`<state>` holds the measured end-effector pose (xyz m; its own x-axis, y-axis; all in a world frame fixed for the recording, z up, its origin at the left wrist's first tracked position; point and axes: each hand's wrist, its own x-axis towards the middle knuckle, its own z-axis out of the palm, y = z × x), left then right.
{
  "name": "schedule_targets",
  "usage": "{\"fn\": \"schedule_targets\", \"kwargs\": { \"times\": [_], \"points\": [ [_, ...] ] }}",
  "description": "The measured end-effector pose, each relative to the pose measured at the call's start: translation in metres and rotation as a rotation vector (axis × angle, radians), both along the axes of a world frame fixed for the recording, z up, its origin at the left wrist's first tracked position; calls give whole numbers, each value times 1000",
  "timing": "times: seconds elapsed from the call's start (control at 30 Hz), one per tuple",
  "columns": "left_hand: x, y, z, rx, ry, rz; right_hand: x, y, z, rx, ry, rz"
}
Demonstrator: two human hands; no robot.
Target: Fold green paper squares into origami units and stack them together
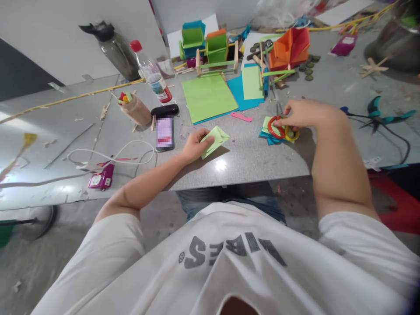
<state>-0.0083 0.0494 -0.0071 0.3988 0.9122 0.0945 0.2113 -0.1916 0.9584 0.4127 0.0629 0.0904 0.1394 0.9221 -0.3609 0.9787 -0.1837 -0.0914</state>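
Between the thumb and fingers of my left hand (196, 146) is a folded piece of light green paper (215, 141), held just above the table near its front edge. My right hand (300, 114) is closed at the handles of a pair of scissors (271, 129), one loop red and the other yellow, with the blades pointing away from me. Some fingertips are hidden behind the handles. Small pieces of blue paper (269, 139) and green paper lie under the scissors. A pink cutter-like strip (241, 117) rests between my hands, below a large green sheet (210, 98).
A phone (164, 133), a black case (165, 110), a plastic bottle (158, 85) and a cup of sticks (136, 109) stand or lie left. Paper-and-stick models (216, 50) and an orange paper wheel (288, 48) are at the back. A white cable (111, 162) loops at left.
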Motion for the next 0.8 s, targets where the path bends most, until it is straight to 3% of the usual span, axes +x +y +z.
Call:
{"fn": "schedule_targets", "kwargs": {
  "times": [0.1, 0.23, 0.33, 0.4, 0.53, 0.67, 0.8],
  "points": [
    [32, 18, 12, -126, -61, -157, -1, -3, -1, 19, 46, -17],
    [120, 65, 32, -397, -104, -329, 2, -8, 5, -11, 134, -36],
    [187, 93, 38, -494, -98, -266, 8, -10, 9, -37, 222, -32],
    [215, 99, 39, -542, -63, -247, 12, -10, 10, -37, 245, -5],
    [230, 86, 39, -513, -54, -220, 15, -7, 8, -46, 270, 22],
    [225, 73, 44, -448, -26, -194, 18, -4, 5, -59, 265, 19],
    [210, 76, 47, -363, 31, -107, 21, -3, 6, -92, 233, 76]
  ]
}}
